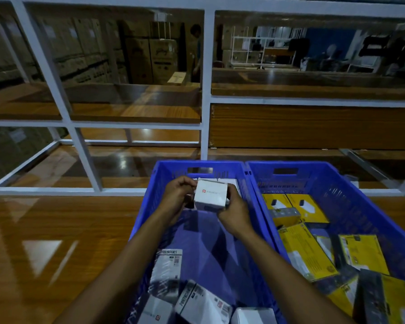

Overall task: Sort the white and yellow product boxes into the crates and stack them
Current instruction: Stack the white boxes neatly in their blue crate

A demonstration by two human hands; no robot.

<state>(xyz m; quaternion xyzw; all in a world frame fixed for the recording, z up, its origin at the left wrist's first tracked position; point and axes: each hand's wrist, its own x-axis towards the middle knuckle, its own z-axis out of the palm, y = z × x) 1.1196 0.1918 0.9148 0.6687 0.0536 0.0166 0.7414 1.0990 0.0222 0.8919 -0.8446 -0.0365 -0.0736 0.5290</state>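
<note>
Forearms (117, 265) converge; left hand (178, 197) and right hand (234, 213) clasp white box (211, 195) between them.

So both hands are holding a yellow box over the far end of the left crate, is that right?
Not quite: the box is white, not yellow. The head view shows the left hand and right hand holding a white box over the far end of the left crate. The yellow boxes lie in the right crate.
</note>
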